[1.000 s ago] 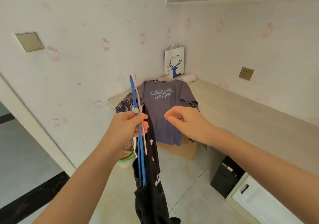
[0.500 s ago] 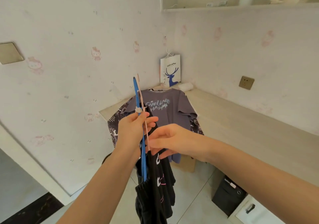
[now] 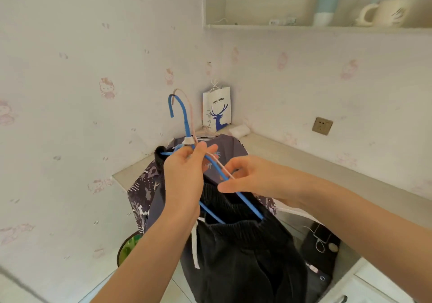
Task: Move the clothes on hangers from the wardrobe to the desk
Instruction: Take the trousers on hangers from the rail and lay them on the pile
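The head view looks down at a corner desk (image 3: 294, 160) set against pale papered walls.

The left hand (image 3: 184, 179) is raised in front of the desk's near-left corner. Its fingers are curled and pressed together round the necks of a blue hanger (image 3: 184, 118) and a pink hanger (image 3: 189, 106), just below the pale wrap that binds the two. Both hooks stand upright above the knuckles.

The right hand (image 3: 253, 179) is just beside it. Its thumb and forefinger pinch the sloping arm of the pink hanger, and the blue arm runs on under the thumb; the other fingers are loosely curled behind.

Black trousers (image 3: 245, 260) with a white drawstring (image 3: 195, 244) hang from the blue hanger, in the air below both hands and over the floor in front of the desk.

A grey printed T-shirt (image 3: 231, 144) lies on the desk's left end with its lower part draped over the front edge. A dark patterned garment (image 3: 142, 195) hangs beside it at the left corner.

A white paper bag with a blue deer (image 3: 217, 108) stands in the back corner of the desk, a small white roll (image 3: 239, 130) just beside it. A wall socket (image 3: 322, 125) sits above the desk's back edge.

On the shelf (image 3: 304, 27) above stand a white and blue tumbler (image 3: 327, 1) and a cream mug (image 3: 385, 12).

A green bin (image 3: 127, 246) shows on the floor, and a black box (image 3: 325, 251) under the desk.
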### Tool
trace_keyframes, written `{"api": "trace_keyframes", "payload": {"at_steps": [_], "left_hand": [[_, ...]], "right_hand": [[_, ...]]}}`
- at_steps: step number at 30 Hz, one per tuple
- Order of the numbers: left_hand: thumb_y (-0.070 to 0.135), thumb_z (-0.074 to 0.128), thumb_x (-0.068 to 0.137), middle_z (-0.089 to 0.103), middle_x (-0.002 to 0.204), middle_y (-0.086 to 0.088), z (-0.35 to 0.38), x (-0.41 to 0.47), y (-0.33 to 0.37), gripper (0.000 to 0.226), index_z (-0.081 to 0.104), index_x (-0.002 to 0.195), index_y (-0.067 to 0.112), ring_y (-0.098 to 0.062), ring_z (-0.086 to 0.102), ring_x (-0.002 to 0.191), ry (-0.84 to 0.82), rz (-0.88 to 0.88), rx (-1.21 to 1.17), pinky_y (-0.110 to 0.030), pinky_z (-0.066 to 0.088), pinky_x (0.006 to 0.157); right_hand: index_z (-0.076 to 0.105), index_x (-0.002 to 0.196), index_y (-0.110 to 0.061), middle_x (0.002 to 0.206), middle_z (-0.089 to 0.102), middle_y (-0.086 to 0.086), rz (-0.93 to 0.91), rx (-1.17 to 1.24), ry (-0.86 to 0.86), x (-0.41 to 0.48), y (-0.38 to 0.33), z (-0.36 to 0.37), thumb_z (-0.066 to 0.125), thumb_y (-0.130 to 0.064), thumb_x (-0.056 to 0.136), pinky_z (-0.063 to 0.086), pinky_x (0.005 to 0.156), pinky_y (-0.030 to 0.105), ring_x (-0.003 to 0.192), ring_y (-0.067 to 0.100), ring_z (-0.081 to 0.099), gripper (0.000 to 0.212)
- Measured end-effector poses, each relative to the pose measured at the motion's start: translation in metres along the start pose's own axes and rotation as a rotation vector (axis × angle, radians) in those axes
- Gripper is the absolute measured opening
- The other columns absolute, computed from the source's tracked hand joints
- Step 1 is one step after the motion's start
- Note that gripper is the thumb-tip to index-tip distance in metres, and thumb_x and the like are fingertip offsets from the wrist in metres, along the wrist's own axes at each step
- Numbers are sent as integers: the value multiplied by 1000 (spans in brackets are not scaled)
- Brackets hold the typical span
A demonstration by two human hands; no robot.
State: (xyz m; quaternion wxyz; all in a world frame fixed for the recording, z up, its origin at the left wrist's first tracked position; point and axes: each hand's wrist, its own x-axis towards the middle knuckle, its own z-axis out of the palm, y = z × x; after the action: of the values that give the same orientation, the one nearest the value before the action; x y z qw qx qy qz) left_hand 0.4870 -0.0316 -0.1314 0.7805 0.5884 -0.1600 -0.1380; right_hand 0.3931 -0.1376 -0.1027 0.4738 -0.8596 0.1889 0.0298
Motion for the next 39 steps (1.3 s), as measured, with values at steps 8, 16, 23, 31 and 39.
{"api": "trace_keyframes", "payload": {"at_steps": [8, 16, 23, 31, 39], "left_hand": [[18, 53, 96, 73, 85, 9, 5, 34, 2, 20, 73, 93, 22, 2, 67, 82, -70, 179, 260, -20, 53, 81], [18, 60, 92, 74, 81, 15, 7, 68, -1, 16, 72, 101, 20, 3, 68, 76, -146, 400, 537, -19, 54, 79], [53, 60, 77, 52, 109, 19, -19, 135, -22, 48, 60, 118, 28, 2, 40, 105, -38, 652, 1005, -12, 31, 90], [64, 38, 78, 61, 76, 11, 13, 178, -19, 50, 66, 89, 25, -13, 54, 73, 56, 629, 1171, -33, 47, 65], [59, 45, 83, 59, 73, 6, 33, 219, 18, 45, 65, 80, 18, -16, 52, 72, 207, 828, 1157, -36, 45, 60]], "right_hand": [[56, 100, -22, 92, 62, -3, -167, -493, 451, 21, -1, -14, 55, -28, 94, 50, 77, 38, 81, 15, 57, 9], [51, 122, -20, 103, 52, -6, -314, -746, 654, 56, 40, -43, 36, -30, 101, 51, 72, 35, 82, 14, 54, 28], [60, 102, -15, 81, 54, -7, -530, -775, 792, 90, 70, -102, 47, -30, 95, 50, 45, 34, 55, 15, 52, 21], [63, 102, -9, 85, 62, 1, -716, -668, 819, 122, 70, -166, 51, -26, 94, 54, 53, 39, 63, 20, 58, 23], [65, 102, -11, 91, 66, -2, -785, -523, 862, 171, 47, -208, 58, -19, 94, 52, 69, 32, 78, 15, 60, 13]]}}
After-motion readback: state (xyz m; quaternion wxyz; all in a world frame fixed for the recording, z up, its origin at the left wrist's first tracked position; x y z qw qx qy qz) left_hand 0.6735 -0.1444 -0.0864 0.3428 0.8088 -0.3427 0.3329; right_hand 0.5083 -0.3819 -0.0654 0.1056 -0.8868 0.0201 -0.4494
